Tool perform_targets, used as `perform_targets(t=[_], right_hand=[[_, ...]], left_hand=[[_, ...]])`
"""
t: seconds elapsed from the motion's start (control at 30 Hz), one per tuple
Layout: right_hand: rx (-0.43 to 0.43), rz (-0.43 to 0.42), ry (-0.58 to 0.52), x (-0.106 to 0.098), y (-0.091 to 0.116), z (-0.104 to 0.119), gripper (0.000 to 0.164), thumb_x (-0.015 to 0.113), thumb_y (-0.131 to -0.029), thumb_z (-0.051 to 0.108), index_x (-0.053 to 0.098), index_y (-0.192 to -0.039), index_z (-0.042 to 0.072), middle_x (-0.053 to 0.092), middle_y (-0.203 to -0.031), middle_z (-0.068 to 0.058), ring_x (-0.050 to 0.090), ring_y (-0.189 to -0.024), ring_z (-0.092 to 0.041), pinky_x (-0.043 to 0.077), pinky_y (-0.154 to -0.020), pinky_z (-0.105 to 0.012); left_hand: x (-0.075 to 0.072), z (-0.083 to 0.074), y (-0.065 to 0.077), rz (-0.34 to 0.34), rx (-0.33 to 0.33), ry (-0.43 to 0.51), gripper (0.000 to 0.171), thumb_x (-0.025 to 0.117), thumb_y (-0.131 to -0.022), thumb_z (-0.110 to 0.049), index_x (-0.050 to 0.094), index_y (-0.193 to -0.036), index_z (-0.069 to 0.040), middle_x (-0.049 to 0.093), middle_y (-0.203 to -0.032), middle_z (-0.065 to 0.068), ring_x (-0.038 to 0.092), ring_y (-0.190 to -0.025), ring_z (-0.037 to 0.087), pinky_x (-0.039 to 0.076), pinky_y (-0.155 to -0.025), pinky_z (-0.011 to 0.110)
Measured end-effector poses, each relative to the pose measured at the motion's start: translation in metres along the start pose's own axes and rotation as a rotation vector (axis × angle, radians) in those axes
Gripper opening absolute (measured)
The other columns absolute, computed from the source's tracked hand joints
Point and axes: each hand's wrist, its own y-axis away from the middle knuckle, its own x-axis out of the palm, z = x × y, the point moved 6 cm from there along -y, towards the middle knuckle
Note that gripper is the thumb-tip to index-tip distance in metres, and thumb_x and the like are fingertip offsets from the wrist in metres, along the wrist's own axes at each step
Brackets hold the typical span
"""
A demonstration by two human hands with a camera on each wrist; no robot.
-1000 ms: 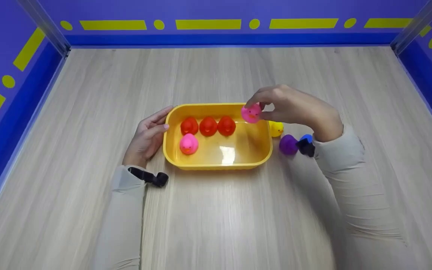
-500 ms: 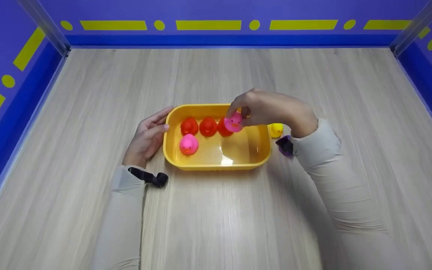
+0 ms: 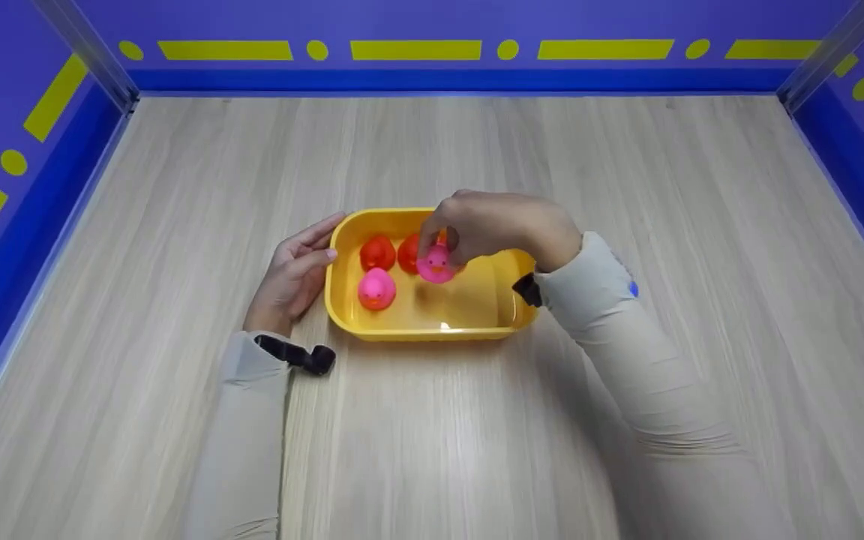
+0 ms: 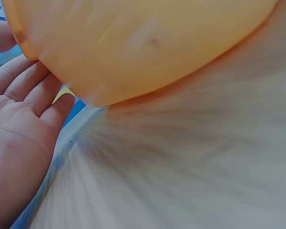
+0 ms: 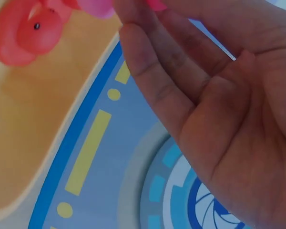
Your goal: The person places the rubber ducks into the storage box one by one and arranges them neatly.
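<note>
My left hand (image 3: 289, 276) holds the left end of a yellow plastic tub (image 3: 402, 333), thumb at the rim and fingers along the outer wall. In the left wrist view the fingers (image 4: 31, 81) touch that wall. My right hand (image 3: 503, 225) pinches a pink rubber duck (image 3: 436, 264) over the middle of the tub. Inside, a red duck (image 3: 377, 253) sits at the back left, and a second red duck (image 3: 408, 253) beside it is partly covered by my fingers. A third red one is almost hidden. Another pink duck (image 3: 376, 289) sits in front of the leftmost red one.
A bit of a blue thing (image 3: 633, 289) shows past the right sleeve, which hides the other ducks right of the tub. Black wrist cameras sit on both cuffs. Blue-purple panels (image 3: 432, 22) border the wood-grain table (image 3: 417, 435) at the back and sides.
My right hand has carried the pink duck leftward and toward me, from the tub's back right corner to its middle. The sleeve now covers the yellow and purple ducks. My left hand stays put.
</note>
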Motion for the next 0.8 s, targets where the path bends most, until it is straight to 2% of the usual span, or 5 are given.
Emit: perform_targets(t=[0.17, 0.3, 0.63, 0.8], right_hand=[[0.055, 0.053, -0.001, 0.007, -0.013, 0.002, 0.031, 0.068, -0.083, 0.001, 0.070, -0.105, 0.023, 0.064, -0.098, 0.001, 0.057, -0.086, -0.021, 0.055, -0.074, -0.027], [0.077, 0.075, -0.008, 0.011, -0.020, 0.003, 0.030, 0.067, -0.083, 0.001, 0.070, -0.102, 0.024, 0.062, -0.099, -0.001, 0.056, -0.084, -0.022, 0.055, -0.071, -0.027], [0.045, 0.109, -0.011, 0.020, -0.031, 0.005, 0.024, 0.069, -0.083, 0.004, 0.070, -0.100, 0.021, 0.061, -0.094, -0.002, 0.052, -0.074, -0.019, 0.048, -0.062, -0.025], [0.026, 0.112, 0.024, 0.023, -0.037, 0.006, 0.024, 0.071, -0.082, 0.004, 0.071, -0.100, 0.019, 0.060, -0.094, -0.002, 0.052, -0.078, -0.019, 0.048, -0.065, -0.024]], left_hand=[[-0.001, 0.000, 0.000, -0.001, 0.000, 0.001, 0.056, 0.044, -0.085, 0.014, 0.033, -0.140, 0.016, 0.060, -0.127, 0.009, 0.056, -0.120, 0.017, 0.046, -0.103, 0.026], [-0.001, 0.001, 0.000, -0.002, 0.000, 0.002, 0.056, 0.044, -0.085, 0.015, 0.034, -0.140, 0.016, 0.060, -0.127, 0.009, 0.056, -0.120, 0.017, 0.046, -0.104, 0.027], [-0.002, 0.001, 0.000, -0.001, -0.010, 0.010, 0.056, 0.045, -0.085, 0.014, 0.034, -0.140, 0.015, 0.059, -0.129, 0.010, 0.056, -0.121, 0.017, 0.045, -0.104, 0.027], [-0.002, 0.001, 0.000, -0.003, -0.014, 0.013, 0.057, 0.046, -0.085, 0.014, 0.034, -0.141, 0.015, 0.060, -0.129, 0.009, 0.056, -0.121, 0.017, 0.046, -0.104, 0.027]])
